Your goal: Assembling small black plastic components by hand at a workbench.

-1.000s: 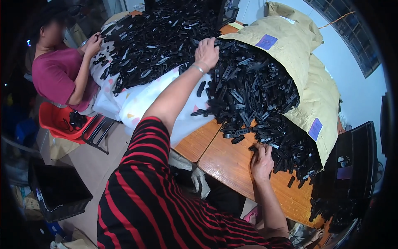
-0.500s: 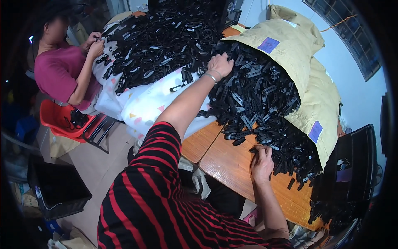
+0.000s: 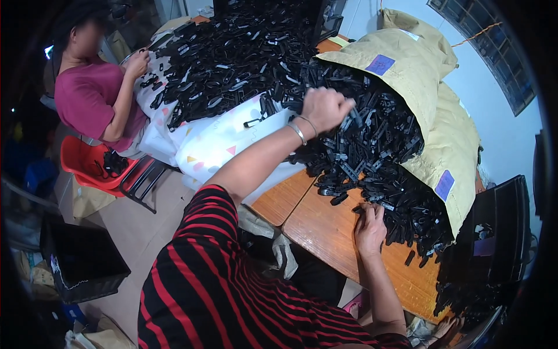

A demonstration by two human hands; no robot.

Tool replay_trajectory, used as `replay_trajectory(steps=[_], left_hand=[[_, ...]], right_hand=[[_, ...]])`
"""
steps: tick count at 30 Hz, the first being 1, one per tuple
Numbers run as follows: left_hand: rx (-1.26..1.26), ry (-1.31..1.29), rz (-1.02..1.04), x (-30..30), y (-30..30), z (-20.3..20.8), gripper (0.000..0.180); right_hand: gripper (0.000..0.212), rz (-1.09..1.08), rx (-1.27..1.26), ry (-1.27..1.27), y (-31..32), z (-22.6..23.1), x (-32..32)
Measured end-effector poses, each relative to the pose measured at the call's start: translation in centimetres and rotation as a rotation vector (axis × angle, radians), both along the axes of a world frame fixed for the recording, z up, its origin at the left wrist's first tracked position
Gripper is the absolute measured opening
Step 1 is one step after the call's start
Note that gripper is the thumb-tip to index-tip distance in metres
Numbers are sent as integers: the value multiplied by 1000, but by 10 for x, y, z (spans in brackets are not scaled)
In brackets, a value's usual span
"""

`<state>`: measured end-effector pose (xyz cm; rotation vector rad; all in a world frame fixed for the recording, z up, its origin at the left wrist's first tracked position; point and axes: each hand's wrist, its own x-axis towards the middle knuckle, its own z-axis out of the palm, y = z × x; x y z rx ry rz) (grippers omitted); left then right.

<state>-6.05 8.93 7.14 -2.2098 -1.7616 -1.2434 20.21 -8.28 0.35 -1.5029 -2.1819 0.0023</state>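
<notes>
Table before upper sack. Black parts heaped from sack mouth onto table. My left hand beside sack mouth, curled, blurred; can't tell if gripping. My right hand nearer than sack, bent at parts; grip unclear.

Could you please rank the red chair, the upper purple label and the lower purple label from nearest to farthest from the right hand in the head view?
From the right hand:
1. Lower purple label: to its right, on the lower sack.
2. Upper purple label: well beyond it, on the upper sack.
3. Red chair: far left.
</notes>
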Motion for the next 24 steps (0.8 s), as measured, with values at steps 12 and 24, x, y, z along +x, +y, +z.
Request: replay_trajectory(steps=[12,24], left_hand=[[-391,-4,367,-57,121,-22,47],[-446,-181,217,-38,100,-24,44]], right_hand=[[29,12,-35,14,2,3,-2],[29,13,-42,8,0,6,-5]])
